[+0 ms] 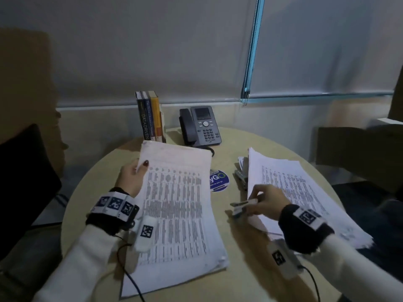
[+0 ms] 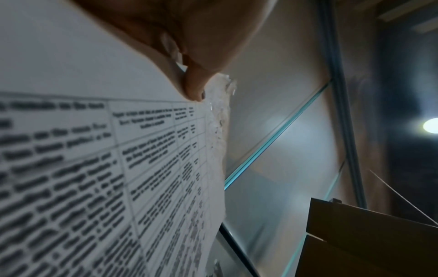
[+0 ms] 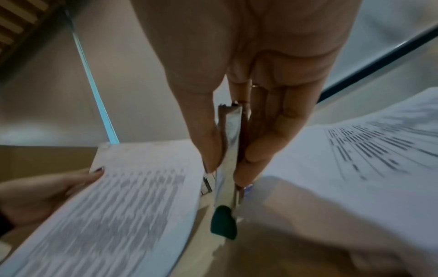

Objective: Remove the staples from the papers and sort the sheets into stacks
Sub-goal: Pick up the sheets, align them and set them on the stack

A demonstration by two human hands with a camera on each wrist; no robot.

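Observation:
A thick stack of printed sheets point(image 1: 178, 205) lies on the left of the round table. My left hand point(image 1: 139, 168) pinches its far left corner and lifts it, thumb on top; in the left wrist view the thumb of the left hand point(image 2: 194, 90) presses on the table-printed sheet point(image 2: 94, 168). A second stack point(image 1: 305, 188) lies on the right. Beside its near left edge my right hand point(image 1: 255, 201) grips a metal staple remover point(image 1: 242, 207). The right wrist view shows the right hand point(image 3: 228, 172) round the remover's shiny body point(image 3: 228, 142), dark green tip point(image 3: 224, 221) over the gap between the stacks.
A grey stapler point(image 1: 241, 177) and a round blue sticker point(image 1: 219, 180) lie between the stacks. A desk phone point(image 1: 200, 125) and upright books point(image 1: 150, 116) stand at the table's far side. Dark chairs point(image 1: 24, 171) flank the table.

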